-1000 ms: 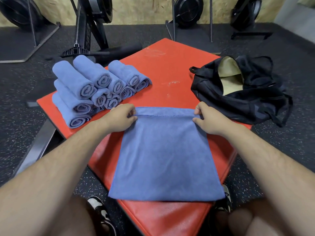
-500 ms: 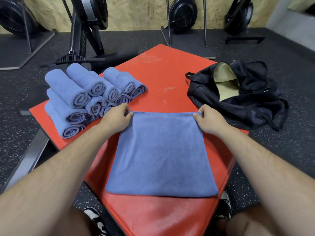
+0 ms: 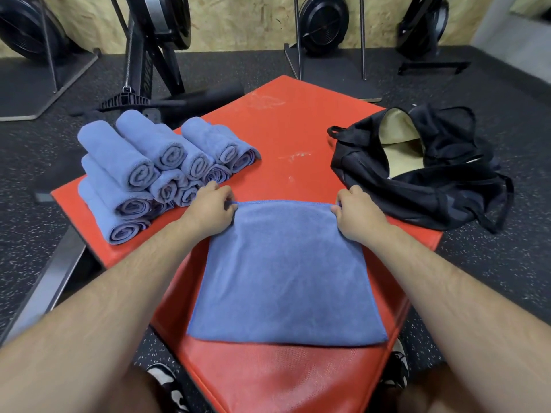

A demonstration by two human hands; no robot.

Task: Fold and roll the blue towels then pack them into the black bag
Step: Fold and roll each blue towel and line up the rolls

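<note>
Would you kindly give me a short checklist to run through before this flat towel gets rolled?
1. Left hand pinches the far left corner of the flat towel: ok.
2. Right hand pinches its far right corner: ok.
3. The flat towel lies smooth on the red pad, with no wrinkles: ok.
4. Rolled towels lie apart from the flat towel: ok.
5. Black bag is open, with its pale lining showing: ok.
6. Room left inside the bag: cannot tell.
</note>
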